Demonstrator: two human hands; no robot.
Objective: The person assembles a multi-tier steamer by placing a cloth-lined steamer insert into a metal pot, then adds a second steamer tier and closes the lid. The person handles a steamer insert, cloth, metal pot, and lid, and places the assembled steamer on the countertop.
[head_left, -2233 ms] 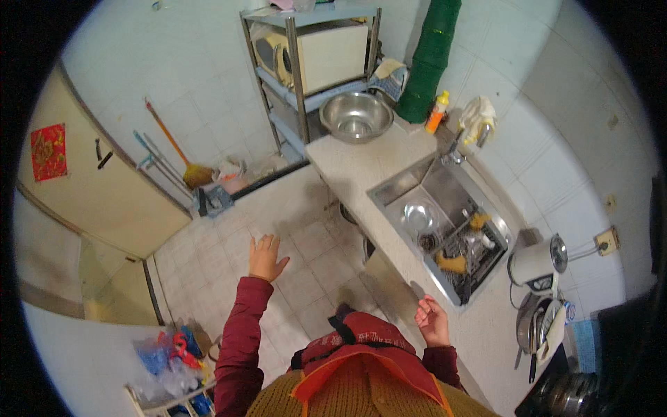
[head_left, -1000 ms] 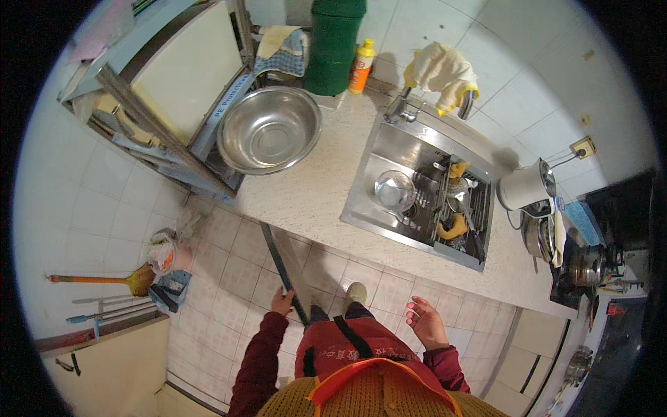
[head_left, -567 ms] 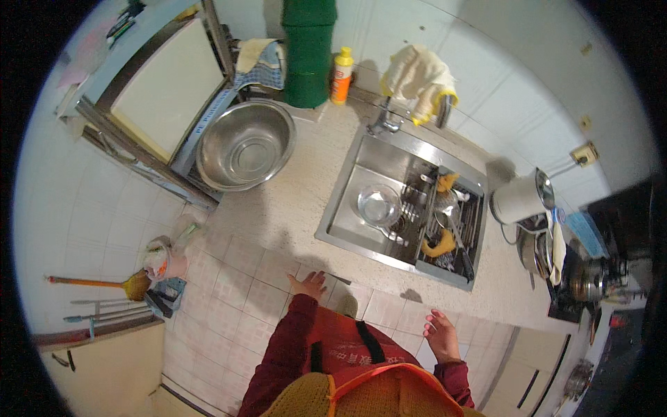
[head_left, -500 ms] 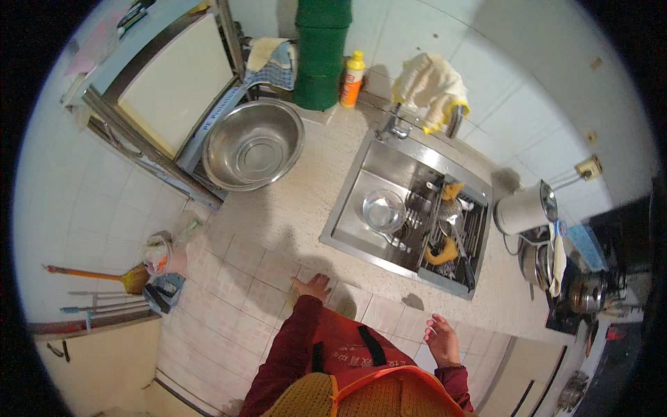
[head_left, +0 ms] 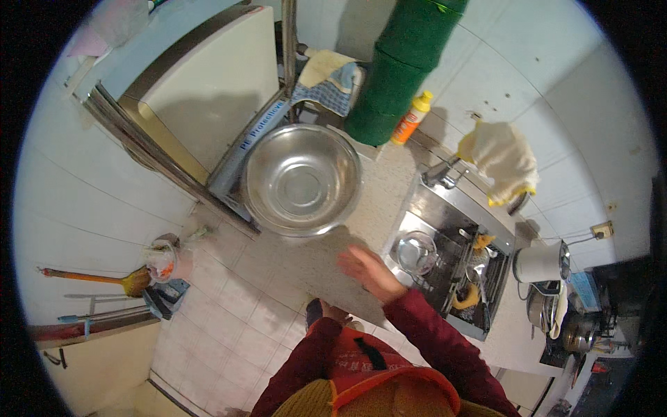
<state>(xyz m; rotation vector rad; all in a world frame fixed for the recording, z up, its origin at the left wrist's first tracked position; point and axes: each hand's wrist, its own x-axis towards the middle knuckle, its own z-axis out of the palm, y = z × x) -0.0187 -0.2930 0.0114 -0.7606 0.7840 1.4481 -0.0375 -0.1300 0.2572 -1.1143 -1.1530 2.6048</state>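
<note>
My right hand [head_left: 369,272] is stretched out above the speckled counter [head_left: 389,187], fingers spread loose and blurred, pinching nothing. It hovers over the counter's front edge, between the large steel bowl [head_left: 301,178] and the sink [head_left: 451,250]. My left hand [head_left: 326,314] is low by my body, mostly hidden behind the red sleeve; I cannot tell whether it is spread or pressed together.

The large steel bowl sits at the counter's left end, empty, its rim reaching out past the front edge and lying against the metal rack [head_left: 174,139] on its left. The right hand is near the bowl's right rim but apart from it.

Just right of the hand, the sink holds a small steel bowl [head_left: 415,251] in its near left corner, with a wire drainer and yellow items [head_left: 467,295] farther right. A tap [head_left: 439,174] stands at the sink's back edge, and a pale glove [head_left: 501,160] hangs over it.

Along the counter's back edge stand a green stack of tubs [head_left: 396,76] and an orange bottle with a yellow cap [head_left: 411,118]. A checked cloth [head_left: 326,87] lies at the back left corner. A white kettle [head_left: 542,260] stands beyond the sink's right end. On the tiled floor, a broom [head_left: 104,279] lies beside the wall.
</note>
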